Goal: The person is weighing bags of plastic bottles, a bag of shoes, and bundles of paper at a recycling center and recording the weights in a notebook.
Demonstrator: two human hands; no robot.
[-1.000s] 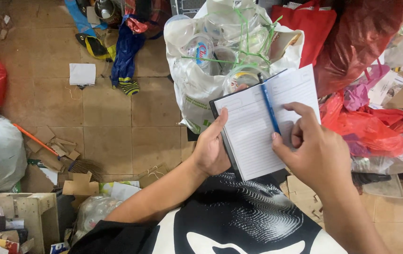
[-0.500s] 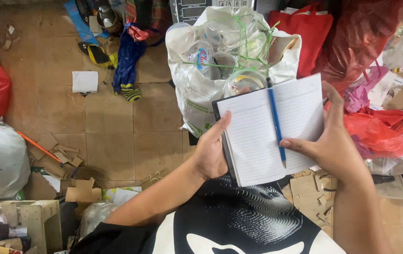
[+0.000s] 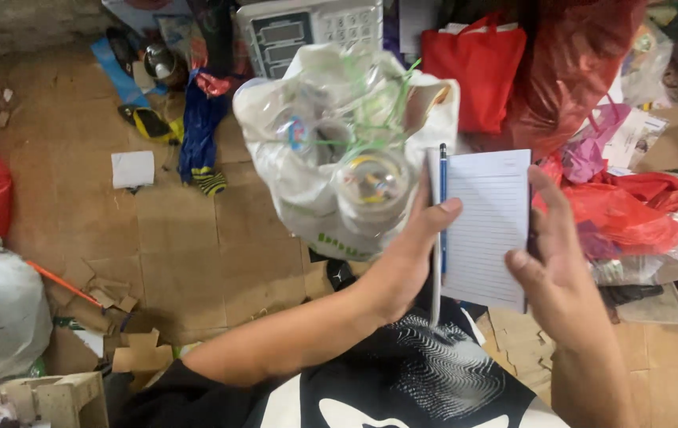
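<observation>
Step looks like closing the notebook (image 3: 485, 226): left hand (image 3: 398, 265) clamps spine and blue pen (image 3: 442, 202); right hand (image 3: 553, 261), fingers apart, rests against its right edge. Next needs steady grip.

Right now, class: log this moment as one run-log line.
left hand: holds notebook, thumb pins blue pen | right hand: on notebook's right edge | behind: clear bag of plastics
</observation>
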